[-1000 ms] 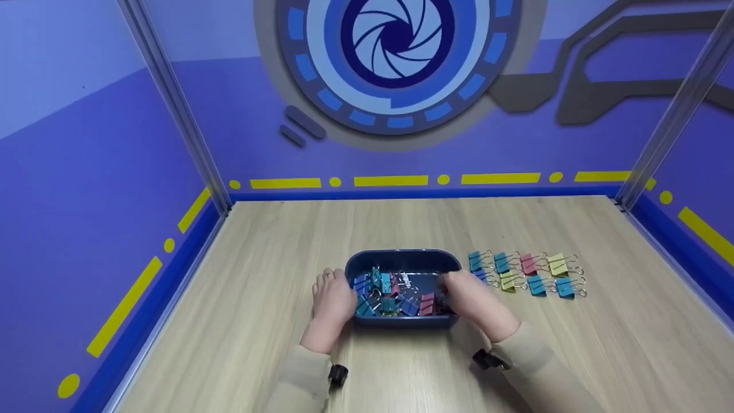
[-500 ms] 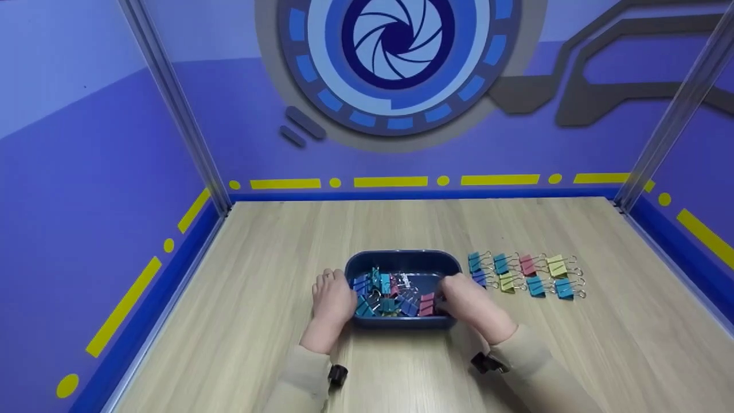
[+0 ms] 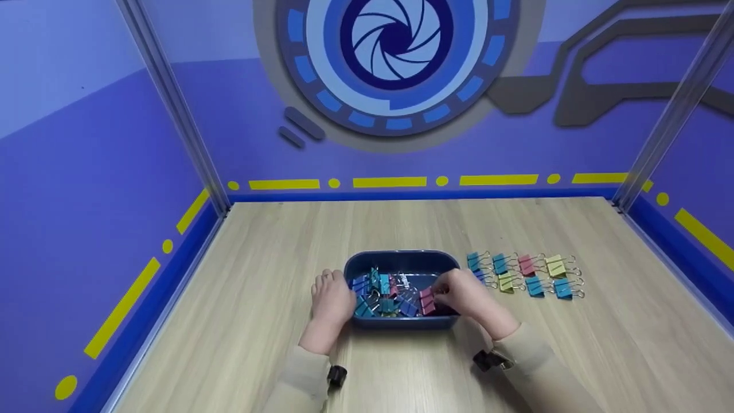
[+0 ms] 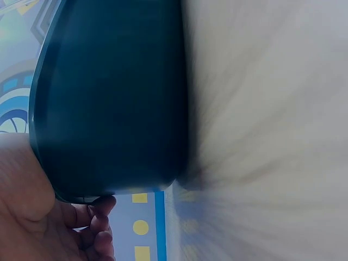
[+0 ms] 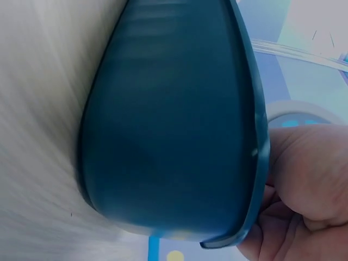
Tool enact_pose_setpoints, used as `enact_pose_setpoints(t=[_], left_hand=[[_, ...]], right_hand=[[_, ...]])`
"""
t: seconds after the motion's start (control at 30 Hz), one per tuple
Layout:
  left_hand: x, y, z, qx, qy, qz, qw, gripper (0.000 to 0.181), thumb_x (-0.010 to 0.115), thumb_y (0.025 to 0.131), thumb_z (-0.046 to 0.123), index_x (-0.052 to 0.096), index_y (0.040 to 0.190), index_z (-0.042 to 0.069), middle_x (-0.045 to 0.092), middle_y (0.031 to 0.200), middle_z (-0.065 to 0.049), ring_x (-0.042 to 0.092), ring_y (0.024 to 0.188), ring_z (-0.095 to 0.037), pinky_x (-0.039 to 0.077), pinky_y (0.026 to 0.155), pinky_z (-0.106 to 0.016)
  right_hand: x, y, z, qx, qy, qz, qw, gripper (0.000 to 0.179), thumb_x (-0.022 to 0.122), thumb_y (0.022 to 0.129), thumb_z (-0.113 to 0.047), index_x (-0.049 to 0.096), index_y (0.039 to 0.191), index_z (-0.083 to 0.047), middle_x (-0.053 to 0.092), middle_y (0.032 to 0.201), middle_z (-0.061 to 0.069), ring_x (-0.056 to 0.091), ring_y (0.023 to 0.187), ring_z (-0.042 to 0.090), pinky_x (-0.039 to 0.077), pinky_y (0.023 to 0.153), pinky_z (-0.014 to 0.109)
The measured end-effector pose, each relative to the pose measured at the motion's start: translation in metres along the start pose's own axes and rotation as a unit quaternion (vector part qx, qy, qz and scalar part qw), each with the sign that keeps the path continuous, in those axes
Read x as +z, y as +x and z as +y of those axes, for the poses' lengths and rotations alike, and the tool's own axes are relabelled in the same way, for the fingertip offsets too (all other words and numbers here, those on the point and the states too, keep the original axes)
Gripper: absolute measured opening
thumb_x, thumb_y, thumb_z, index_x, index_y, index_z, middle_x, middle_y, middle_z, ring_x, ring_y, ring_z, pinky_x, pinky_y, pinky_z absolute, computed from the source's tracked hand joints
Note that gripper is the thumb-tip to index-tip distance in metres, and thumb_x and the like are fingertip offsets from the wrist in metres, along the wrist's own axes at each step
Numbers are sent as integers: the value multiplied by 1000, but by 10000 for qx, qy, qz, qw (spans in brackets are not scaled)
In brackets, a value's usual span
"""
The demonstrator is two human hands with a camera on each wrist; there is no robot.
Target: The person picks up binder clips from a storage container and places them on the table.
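A dark blue plastic box (image 3: 404, 323) stands on the table with several binder clips in blue, teal and other colours, mostly on its left side. My left hand (image 3: 334, 297) holds the box's left end by the rim; its fingers (image 4: 100, 223) curl beside the box wall in the left wrist view. Over the right end reaches my right hand (image 3: 467, 293), pinching a red binder clip (image 3: 426, 301) inside the box. In the right wrist view the box wall hides the fingertips and the clip.
To the right of the box, several binder clips lie in two rows, among them a yellow clip (image 3: 555, 266), a red clip (image 3: 526, 265) and a light blue clip (image 3: 563, 288). Purple-blue panels (image 3: 401, 163) wall in the wooden table (image 3: 275, 246) at the back and sides.
The right hand's fingers have shifted left inside the box onto the red binder clip, which has risen and tilted slightly. The left hand and the box stay put.
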State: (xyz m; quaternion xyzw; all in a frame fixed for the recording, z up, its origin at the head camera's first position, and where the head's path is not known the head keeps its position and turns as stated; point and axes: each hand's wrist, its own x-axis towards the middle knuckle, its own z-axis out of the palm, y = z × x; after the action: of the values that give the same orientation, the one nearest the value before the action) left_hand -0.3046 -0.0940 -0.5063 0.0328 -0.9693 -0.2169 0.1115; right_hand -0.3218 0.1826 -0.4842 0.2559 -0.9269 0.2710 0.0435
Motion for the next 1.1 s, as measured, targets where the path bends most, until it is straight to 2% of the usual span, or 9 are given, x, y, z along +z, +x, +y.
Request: enact_pose_setpoints(t=[0.3, 0.53, 0.63, 0.83, 1.1], left_hand=[[0, -1, 0, 71, 10, 11, 10000, 29, 70, 89, 13, 60, 107, -6, 57, 110, -22, 52, 103, -38, 41, 90, -50], [0, -1, 1, 11, 9, -36, 10000, 29, 68, 89, 13, 60, 109, -6, 57, 112, -22, 52, 105, -38, 41, 91, -50], [0, -1, 1, -8, 19, -30, 10000, 29, 68, 89, 13, 60, 109, -6, 57, 112, -22, 52, 105, -38, 42, 91, -51], [0, -1, 1, 2, 52, -9, 10000, 28, 68, 89, 13, 60, 108, -6, 58, 109, -21, 53, 103, -37, 42, 90, -50], [0, -1, 0, 32, 28, 39, 10000, 28, 68, 89, 13, 61, 108, -6, 59, 109, -22, 53, 103, -38, 43, 91, -50]], right_hand=[[-11, -1, -1, 170, 220, 81, 9996, 9, 78, 80, -1, 80, 88, -4, 74, 77, 4, 58, 66, 7, 49, 60, 23], [-27, -3, -5, 522, 543, 49, 9971, 9, 78, 83, -3, 79, 93, -4, 76, 85, 7, 63, 72, 9, 52, 64, 24], [-35, -5, -6, 714, 707, 21, 9949, 9, 77, 85, -3, 79, 94, -4, 76, 87, 7, 63, 73, 11, 53, 63, 25], [-55, -9, -3, 819, 756, 130, 9937, 9, 76, 87, -5, 79, 95, -4, 75, 85, 7, 62, 72, 11, 50, 62, 24], [-87, -21, 13, 1241, 677, 271, 9896, 14, 77, 87, -9, 79, 98, -1, 76, 88, 12, 60, 71, 11, 48, 58, 23]])
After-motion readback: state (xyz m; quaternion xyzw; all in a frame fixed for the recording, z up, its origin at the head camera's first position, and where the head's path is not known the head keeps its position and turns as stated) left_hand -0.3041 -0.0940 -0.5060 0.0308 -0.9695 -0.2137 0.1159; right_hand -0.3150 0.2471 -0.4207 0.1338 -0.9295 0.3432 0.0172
